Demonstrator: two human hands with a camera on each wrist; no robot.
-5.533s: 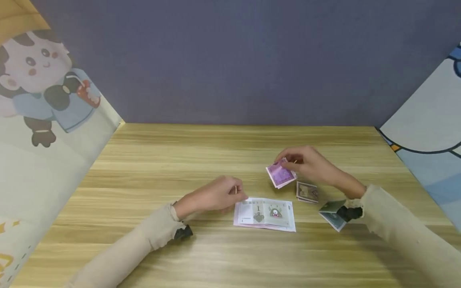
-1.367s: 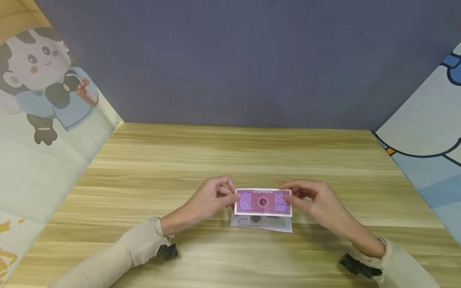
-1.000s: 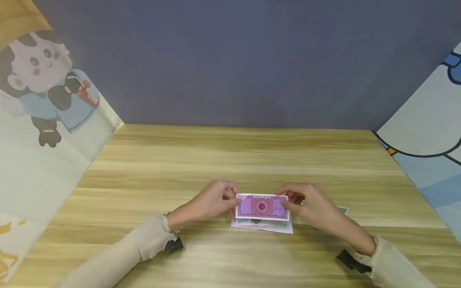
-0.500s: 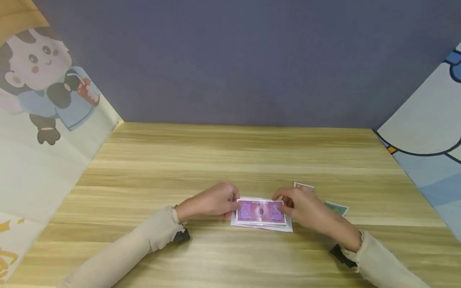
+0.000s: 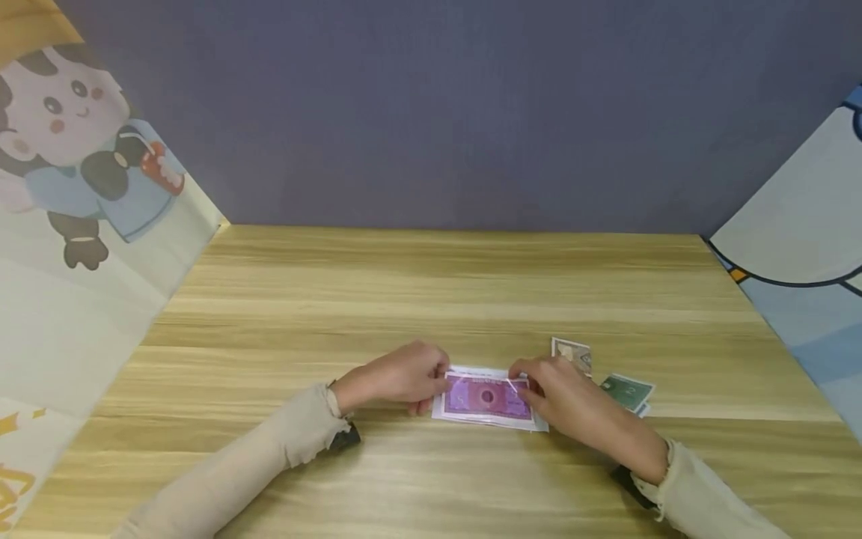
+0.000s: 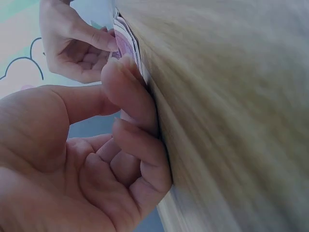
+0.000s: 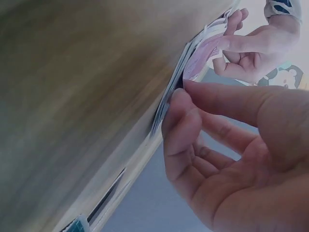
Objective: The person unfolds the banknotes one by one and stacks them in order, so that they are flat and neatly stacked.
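A purple play banknote (image 5: pixel 488 397) lies face up over a wider stack of pale banknotes (image 5: pixel 541 424), whose edges show around it. My left hand (image 5: pixel 400 373) pinches its left end between thumb and forefinger, with the other fingers curled against the tabletop. At the right end, my right hand (image 5: pixel 572 397) pinches the note between thumb and forefinger. In the right wrist view the purple note (image 7: pixel 202 55) bows up slightly from the notes beneath. Both of its short ends are partly hidden by my fingers.
Beyond my right hand lie a small folded brown note (image 5: pixel 571 352) and a folded green note (image 5: pixel 628 391), both partly covered by the hand. The wood-grain table (image 5: pixel 404 292) meets a dark blue panel (image 5: pixel 431 112) at the back and printed side panels.
The purple note, earlier folded in my right hand, has been unfolded between both hands and lowered onto the pale stack. The brown and green notes have come back into sight.
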